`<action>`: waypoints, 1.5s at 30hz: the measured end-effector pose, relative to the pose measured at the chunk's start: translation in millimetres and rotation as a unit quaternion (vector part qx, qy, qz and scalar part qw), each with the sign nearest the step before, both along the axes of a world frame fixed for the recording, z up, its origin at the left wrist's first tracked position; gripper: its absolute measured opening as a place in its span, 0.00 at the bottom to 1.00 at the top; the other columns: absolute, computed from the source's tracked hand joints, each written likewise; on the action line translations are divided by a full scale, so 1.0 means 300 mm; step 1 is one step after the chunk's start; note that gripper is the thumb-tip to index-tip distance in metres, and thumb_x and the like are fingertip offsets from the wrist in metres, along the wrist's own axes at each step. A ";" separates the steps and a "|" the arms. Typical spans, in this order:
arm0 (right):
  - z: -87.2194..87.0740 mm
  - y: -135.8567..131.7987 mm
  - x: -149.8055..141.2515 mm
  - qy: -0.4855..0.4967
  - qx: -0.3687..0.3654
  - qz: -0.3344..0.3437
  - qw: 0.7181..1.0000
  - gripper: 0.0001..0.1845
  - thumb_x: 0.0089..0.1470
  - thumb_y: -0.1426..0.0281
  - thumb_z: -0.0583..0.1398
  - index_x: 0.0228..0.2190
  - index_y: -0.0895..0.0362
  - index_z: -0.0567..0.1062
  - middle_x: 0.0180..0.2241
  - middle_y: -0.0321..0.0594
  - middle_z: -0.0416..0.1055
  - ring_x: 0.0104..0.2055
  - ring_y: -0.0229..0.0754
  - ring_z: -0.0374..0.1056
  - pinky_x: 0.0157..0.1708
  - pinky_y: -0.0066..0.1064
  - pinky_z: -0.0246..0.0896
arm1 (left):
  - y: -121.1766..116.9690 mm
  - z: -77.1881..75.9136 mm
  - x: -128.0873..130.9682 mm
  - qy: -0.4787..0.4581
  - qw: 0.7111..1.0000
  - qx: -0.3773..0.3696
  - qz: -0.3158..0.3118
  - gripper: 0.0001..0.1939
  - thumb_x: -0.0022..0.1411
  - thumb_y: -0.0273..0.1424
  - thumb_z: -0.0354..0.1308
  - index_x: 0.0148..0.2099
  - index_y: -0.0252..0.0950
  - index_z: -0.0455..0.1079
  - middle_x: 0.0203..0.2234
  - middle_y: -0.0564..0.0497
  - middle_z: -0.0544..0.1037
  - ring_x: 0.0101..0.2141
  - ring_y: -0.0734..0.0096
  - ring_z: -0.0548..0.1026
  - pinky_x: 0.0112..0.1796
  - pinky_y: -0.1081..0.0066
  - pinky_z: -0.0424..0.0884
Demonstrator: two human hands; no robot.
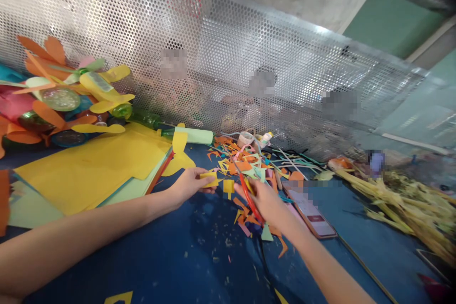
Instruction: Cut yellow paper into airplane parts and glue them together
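Between the thumb and fingers of my left hand (192, 184) is a small piece of yellow paper (209, 180). My right hand (265, 202) is closed round the red handles of a pair of scissors (251, 199), whose blades point up and to the left, away from me. A small yellow paper cutting (228, 186) shows between the two hands, just right of the held piece. Around the scissors lie many paper scraps (249, 164) in orange, yellow, green and pink. My fingers partly hide the scissor handles.
Sheets of yellow paper (89, 171) lie to the left, below plastic bottles with paper petals (62, 99). A phone (313, 213), a tape roll (245, 139) and dried husks (409, 194) are to the right on the blue table (160, 256). A perforated metal panel (228, 47) stands behind.
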State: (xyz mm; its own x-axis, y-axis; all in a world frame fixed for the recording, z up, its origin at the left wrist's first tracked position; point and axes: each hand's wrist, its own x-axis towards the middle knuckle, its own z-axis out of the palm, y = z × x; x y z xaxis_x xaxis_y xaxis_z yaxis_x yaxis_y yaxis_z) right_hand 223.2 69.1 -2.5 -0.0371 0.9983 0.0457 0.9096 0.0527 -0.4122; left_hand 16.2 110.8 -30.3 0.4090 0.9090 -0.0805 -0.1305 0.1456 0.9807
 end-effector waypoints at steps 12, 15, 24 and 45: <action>0.067 0.312 0.215 -0.178 0.025 0.013 0.984 0.10 0.44 0.63 0.62 0.21 0.58 0.75 0.21 0.39 0.71 0.26 0.43 0.67 0.25 0.27 0.52 | -0.020 -0.058 0.009 0.125 0.984 0.107 -0.064 0.16 0.51 0.38 0.59 0.38 0.33 0.66 0.23 0.55 0.72 0.24 0.71 0.73 0.28 0.72 0.68; 0.055 0.297 0.191 -0.151 0.047 0.024 0.987 0.12 0.48 0.64 0.59 0.30 0.59 0.76 0.29 0.44 0.74 0.31 0.44 0.69 0.29 0.29 0.57 | -0.026 -0.067 0.008 0.136 0.980 0.123 -0.077 0.16 0.52 0.38 0.59 0.40 0.35 0.64 0.23 0.55 0.71 0.25 0.71 0.72 0.27 0.72 0.67; -0.029 0.121 -0.010 -0.092 0.058 0.176 0.978 0.17 0.42 0.69 0.65 0.38 0.55 0.75 0.34 0.41 0.74 0.40 0.46 0.67 0.38 0.33 0.59 | -0.057 -0.057 0.008 0.219 0.947 0.224 -0.077 0.12 0.53 0.37 0.58 0.39 0.38 0.66 0.23 0.58 0.66 0.23 0.76 0.65 0.24 0.77 0.61; -0.029 -0.036 -0.120 0.061 0.199 0.222 0.953 0.02 0.55 0.73 0.55 0.32 0.55 0.68 0.32 0.37 0.68 0.38 0.38 0.65 0.39 0.32 0.62 | 0.020 -0.024 -0.063 0.288 0.918 0.266 -0.064 0.14 0.54 0.40 0.57 0.31 0.34 0.74 0.26 0.51 0.70 0.27 0.72 0.68 0.30 0.73 0.64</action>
